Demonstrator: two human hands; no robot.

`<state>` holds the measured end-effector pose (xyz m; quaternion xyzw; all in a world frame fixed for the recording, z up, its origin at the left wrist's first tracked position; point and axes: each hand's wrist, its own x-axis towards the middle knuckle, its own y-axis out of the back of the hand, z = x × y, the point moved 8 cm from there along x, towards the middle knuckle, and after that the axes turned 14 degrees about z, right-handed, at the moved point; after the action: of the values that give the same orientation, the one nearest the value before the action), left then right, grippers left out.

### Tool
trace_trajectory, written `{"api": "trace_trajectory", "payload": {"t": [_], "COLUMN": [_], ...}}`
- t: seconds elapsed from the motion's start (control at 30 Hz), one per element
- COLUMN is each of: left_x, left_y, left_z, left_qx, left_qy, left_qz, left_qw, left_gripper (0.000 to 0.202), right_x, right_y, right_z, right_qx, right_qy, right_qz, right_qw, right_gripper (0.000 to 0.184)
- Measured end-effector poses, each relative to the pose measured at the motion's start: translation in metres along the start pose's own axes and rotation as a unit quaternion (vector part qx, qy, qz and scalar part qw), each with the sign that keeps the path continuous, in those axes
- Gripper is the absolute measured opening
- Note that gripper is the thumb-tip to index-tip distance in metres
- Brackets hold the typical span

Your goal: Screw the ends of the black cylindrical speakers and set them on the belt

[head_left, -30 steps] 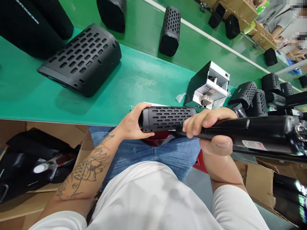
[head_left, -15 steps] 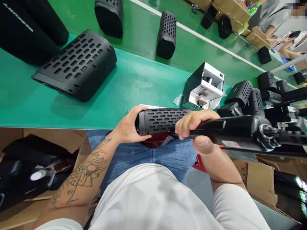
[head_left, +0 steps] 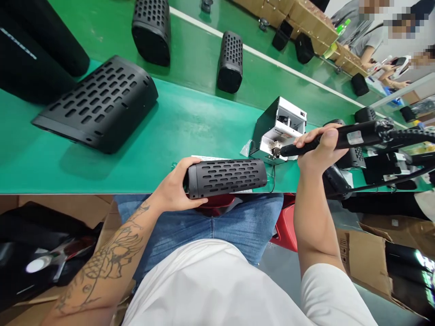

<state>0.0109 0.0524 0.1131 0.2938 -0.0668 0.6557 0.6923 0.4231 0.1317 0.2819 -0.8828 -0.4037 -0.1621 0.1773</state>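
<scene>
My left hand (head_left: 175, 188) is closed around the left end of a black slotted housing (head_left: 231, 176), which lies on its side at the table's front edge. In my right hand (head_left: 317, 142) is a black electric screwdriver (head_left: 353, 136), held roughly level with its cable trailing off to the right. The screwdriver's front end is at the metal pick-up part of a black and white screw feeder (head_left: 280, 127); whether the bit touches a screw is too small to tell. A white sheet or strip shows partly behind the housing.
A larger slotted black housing (head_left: 98, 104) lies at left on the green table (head_left: 190, 117), beside tall black cases (head_left: 30, 50). Two more housings (head_left: 230, 63) stand farther back. Black parts crowd the right side. Cardboard boxes (head_left: 367, 258) sit below right; people work beyond.
My right hand has moved the screwdriver away from the housing, up and to the right, to the screw feeder. My left hand still holds the housing. The view has shifted slightly.
</scene>
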Motion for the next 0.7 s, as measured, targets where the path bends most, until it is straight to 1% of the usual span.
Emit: {"api": "trace_trajectory", "payload": {"t": [0.07, 0.13, 0.2, 0.27, 0.3, 0.33, 0.4, 0.43, 0.47, 0.5, 0.57, 0.6, 0.63, 0.7], "left_x": [0.000, 0.001, 0.002, 0.003, 0.004, 0.004, 0.006, 0.007, 0.008, 0.009, 0.011, 0.012, 0.013, 0.013], "left_y": [0.000, -0.001, -0.001, -0.002, -0.002, -0.002, -0.003, -0.003, -0.004, -0.006, -0.008, -0.008, -0.008, -0.005], "left_z": [0.000, 0.000, 0.001, 0.003, 0.005, 0.007, 0.010, 0.011, 0.011, 0.011, 0.009, 0.009, 0.009, 0.016], "left_qx": [-0.004, -0.001, 0.003, -0.002, -0.008, -0.014, -0.026, -0.031, -0.036, -0.041, -0.051, -0.053, -0.052, -0.035], "left_qy": [0.000, -0.002, 0.001, 0.005, 0.008, 0.010, 0.016, 0.019, 0.021, 0.024, 0.029, 0.026, 0.019, -0.007], "left_qz": [-0.003, -0.007, -0.007, -0.006, -0.007, -0.008, -0.011, -0.012, -0.014, -0.017, -0.019, -0.015, -0.005, 0.019], "left_qw": [1.000, 1.000, 1.000, 1.000, 1.000, 1.000, 0.999, 0.999, 0.999, 0.999, 0.998, 0.998, 0.998, 0.999], "left_gripper": [0.122, 0.123, 0.124, 0.123, 0.122, 0.121, 0.118, 0.118, 0.119, 0.120, 0.123, 0.126, 0.130, 0.135], "right_x": [-0.004, -0.007, -0.010, -0.021, -0.031, -0.044, -0.075, -0.091, -0.108, -0.126, -0.158, -0.170, -0.176, -0.179], "right_y": [0.001, -0.002, -0.002, -0.002, -0.002, -0.007, -0.014, -0.017, -0.024, -0.034, -0.057, -0.066, -0.071, -0.073], "right_z": [-0.002, -0.010, -0.030, -0.059, -0.077, -0.089, -0.123, -0.136, -0.148, -0.155, -0.160, -0.158, -0.156, -0.151], "right_qx": [-0.017, -0.018, 0.012, 0.052, 0.073, 0.074, 0.101, 0.099, 0.110, 0.107, 0.107, 0.109, 0.112, 0.113], "right_qy": [-0.023, -0.025, 0.018, 0.056, 0.067, 0.039, 0.018, 0.003, -0.005, -0.017, -0.032, -0.034, -0.031, -0.014], "right_qz": [-0.015, -0.044, -0.045, -0.041, -0.044, -0.072, -0.102, -0.104, -0.125, -0.166, -0.248, -0.272, -0.273, -0.257], "right_qw": [0.999, 0.999, 0.999, 0.996, 0.994, 0.994, 0.989, 0.990, 0.986, 0.980, 0.962, 0.955, 0.955, 0.960], "right_gripper": [0.068, 0.061, 0.053, 0.043, 0.041, 0.039, 0.047, 0.045, 0.042, 0.038, 0.030, 0.029, 0.029, 0.036]}}
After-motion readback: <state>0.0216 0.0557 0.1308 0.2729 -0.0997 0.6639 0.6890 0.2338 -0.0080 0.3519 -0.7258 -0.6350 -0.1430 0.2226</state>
